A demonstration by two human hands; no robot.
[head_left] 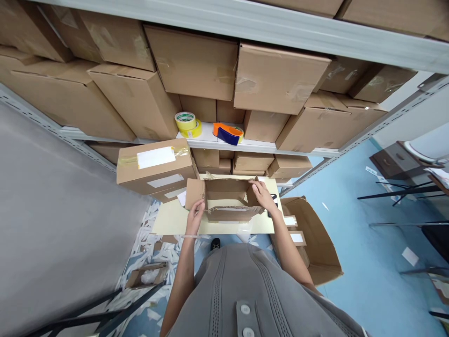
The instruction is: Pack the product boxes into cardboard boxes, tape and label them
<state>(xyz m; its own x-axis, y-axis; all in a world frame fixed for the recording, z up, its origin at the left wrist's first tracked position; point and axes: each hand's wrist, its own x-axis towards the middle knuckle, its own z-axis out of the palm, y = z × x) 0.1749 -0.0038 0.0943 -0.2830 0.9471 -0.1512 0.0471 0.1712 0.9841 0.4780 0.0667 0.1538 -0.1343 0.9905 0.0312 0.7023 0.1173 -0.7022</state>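
Note:
A small cardboard box (229, 214) stands on the pale yellow tabletop (168, 220) in front of me. Its upper side is open, and one flap sticks out to the left. My left hand (195, 216) pinches the box at its near left corner, with the fingers closed. On the opposite side, my right hand (263, 195) grips the right wall, fingers bent over the torn top edge. A dark phone-like object (274, 200) lies partly hidden beside my right forearm.
A taped carton (157, 166) with white labels stands at the table's left. Tape rolls (187, 124) and an orange-and-blue tape dispenser (228, 133) lie on the shelf among stacked boxes. At right, a large open carton (315, 238) sits on the floor; paper scraps (154, 252) litter the left.

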